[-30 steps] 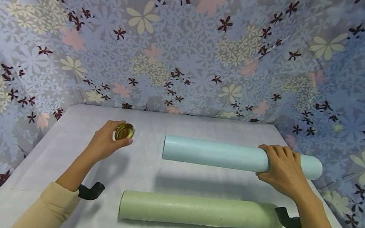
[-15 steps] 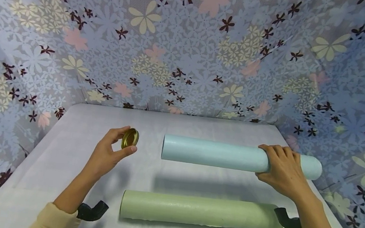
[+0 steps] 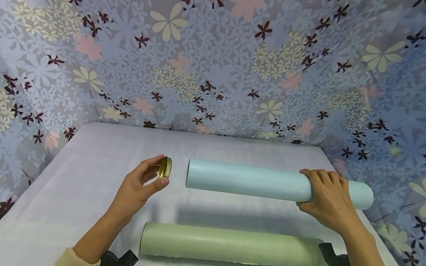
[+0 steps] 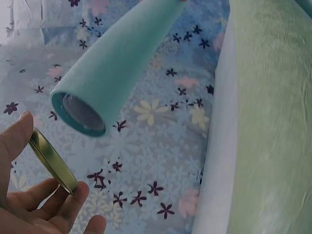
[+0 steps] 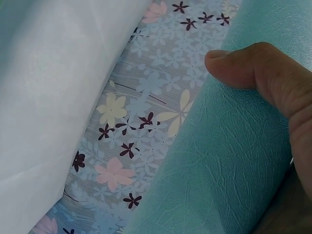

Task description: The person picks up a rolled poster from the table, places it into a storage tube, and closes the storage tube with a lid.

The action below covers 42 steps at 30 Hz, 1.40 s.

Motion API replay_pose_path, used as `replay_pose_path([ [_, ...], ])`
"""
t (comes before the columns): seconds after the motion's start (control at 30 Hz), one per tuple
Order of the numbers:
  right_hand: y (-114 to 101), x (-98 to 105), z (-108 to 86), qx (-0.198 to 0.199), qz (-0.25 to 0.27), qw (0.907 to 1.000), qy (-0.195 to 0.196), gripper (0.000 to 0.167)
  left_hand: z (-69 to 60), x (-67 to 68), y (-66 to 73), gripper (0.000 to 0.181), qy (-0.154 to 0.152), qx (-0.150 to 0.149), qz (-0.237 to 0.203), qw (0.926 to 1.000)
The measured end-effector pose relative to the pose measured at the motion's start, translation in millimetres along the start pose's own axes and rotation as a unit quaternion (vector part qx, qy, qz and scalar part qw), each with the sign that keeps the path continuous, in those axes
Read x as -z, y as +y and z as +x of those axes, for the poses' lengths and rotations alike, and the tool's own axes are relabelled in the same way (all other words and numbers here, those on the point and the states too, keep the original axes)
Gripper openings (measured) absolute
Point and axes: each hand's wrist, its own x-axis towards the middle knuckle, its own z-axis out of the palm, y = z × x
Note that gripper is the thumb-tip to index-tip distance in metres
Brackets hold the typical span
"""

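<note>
Between thumb and fingertips, my left hand [image 3: 136, 188] pinches a round gold metal lid [image 3: 165, 168] by its rim, turned nearly edge-on. The lid [image 4: 52, 161] is a short gap away from the open end of a light blue tube [image 3: 247, 180], which looks hollow in the left wrist view. My right hand [image 3: 328, 199] grips that tube near its far right end, holding it level above the table. In the right wrist view the thumb [image 5: 243, 66] lies along the tube's textured surface [image 5: 209, 146].
A pale green tube [image 3: 235, 246] lies across the white table [image 3: 49, 201], nearer to me than the blue one. Floral cloth [image 3: 221, 63] hangs behind and at both sides. Black wrist mounts [image 3: 117, 262] sit on both wrists.
My left hand has moved right and slightly nearer to me, bringing the lid close to the blue tube's end and turning it towards edge-on. My right hand and the tube have barely shifted left.
</note>
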Motion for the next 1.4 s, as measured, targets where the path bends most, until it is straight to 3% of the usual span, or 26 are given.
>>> replay_pose_path([
  [0.67, -3, -1, -0.1, 0.013, 0.003, 0.9999, 0.008, 0.079, 5.8, -30.9, -2.3, 0.058, -0.019, -0.001, -0.086, 0.9961],
  [1.1, -3, -2, 0.1, 0.017, 0.011, 0.9998, 0.006, 0.078, 7.4, -38.5, -5.0, 0.058, -0.041, -0.017, -0.105, 0.9935],
  [1.4, -2, -4, -1.5, 0.022, 0.011, 0.9997, 0.007, 0.077, 8.4, -39.6, -7.9, 0.058, -0.039, -0.013, -0.088, 0.9953],
])
